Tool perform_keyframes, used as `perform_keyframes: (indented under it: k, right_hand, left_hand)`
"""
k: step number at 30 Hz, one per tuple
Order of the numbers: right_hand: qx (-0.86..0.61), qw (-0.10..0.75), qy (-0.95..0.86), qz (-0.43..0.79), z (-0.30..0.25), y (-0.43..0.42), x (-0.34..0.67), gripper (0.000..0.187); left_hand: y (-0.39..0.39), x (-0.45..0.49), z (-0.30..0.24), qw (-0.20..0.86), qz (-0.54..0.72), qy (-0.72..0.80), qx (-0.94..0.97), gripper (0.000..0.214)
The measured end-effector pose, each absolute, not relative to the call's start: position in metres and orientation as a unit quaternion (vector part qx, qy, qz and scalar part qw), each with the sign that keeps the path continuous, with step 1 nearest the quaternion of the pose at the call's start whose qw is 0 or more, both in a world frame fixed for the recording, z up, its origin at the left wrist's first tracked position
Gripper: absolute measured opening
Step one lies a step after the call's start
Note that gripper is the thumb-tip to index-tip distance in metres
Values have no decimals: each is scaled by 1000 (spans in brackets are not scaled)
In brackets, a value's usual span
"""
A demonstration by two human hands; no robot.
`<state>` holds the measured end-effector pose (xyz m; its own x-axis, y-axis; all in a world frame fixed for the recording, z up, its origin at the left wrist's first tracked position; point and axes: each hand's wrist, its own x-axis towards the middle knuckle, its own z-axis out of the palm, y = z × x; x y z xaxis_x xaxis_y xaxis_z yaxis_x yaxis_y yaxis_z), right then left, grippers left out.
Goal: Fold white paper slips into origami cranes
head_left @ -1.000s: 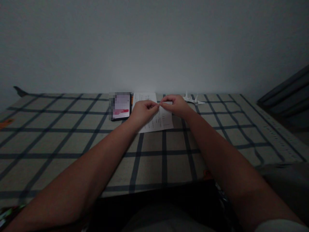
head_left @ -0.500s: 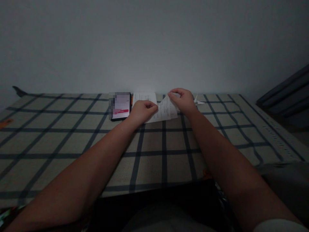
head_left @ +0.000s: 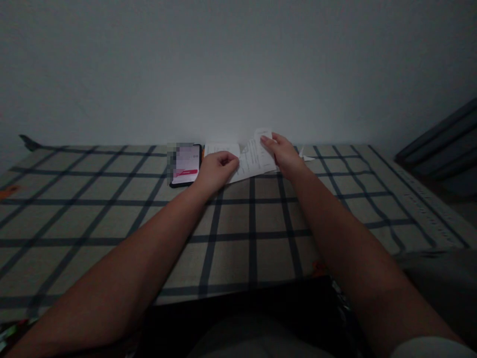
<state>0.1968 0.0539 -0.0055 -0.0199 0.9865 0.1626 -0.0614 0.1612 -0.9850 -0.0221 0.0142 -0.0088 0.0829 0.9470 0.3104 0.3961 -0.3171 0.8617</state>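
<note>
A printed sheet of white paper [head_left: 250,161] is held between both hands, a little above the checked cloth, its upper edge uneven. My left hand [head_left: 219,169] pinches its left side between thumb and fingers. My right hand [head_left: 285,154] grips the right side, thumb on the front, and a flap stands up above that thumb. Behind my left hand lies another printed white sheet [head_left: 222,148], partly covered. To the left rests a phone [head_left: 187,166] with a lit screen and a pink bar on it.
A blue-lined checked cloth [head_left: 234,258] covers the table, which meets a plain wall [head_left: 238,69]. A folded white paper piece [head_left: 306,157] lies right of my right hand. Orange items show at the left edge [head_left: 9,191] and near edge [head_left: 319,268]. Dark fabric hangs at right.
My right hand has turned and shifted its hold, so a paper flap now stands above its thumb. My left hand has moved slightly left, and the sheet's lower edge has tilted up.
</note>
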Motion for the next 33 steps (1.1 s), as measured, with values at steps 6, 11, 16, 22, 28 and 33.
perform_keyframes:
  k: [6,11,16,22,28,33]
  right_hand:
    - [-416,498,-551,525,-4,40,194,37]
    - [-452,530,-530,484,-7,45,193,29]
    - [-454,573,-512,451,-9,54,197,34]
    - [-430,635,-468,439,-14,65,203,37]
    - [-454,622,-509,384,-20,71,207,46]
    - [-451,633,-483,404,-20,71,207,39]
  left_hand:
    - [15,-23,-12,295,468,495,670,20]
    - [12,-22,-11,318,455,507,659,22]
    - [13,-22,-11,335,458,512,645,22]
    - [15,-24,-12,368,460,505,630,22]
    - [18,-24,-12,393,456,498,625,20]
    - [18,-23,-11,422,469,473,615,23]
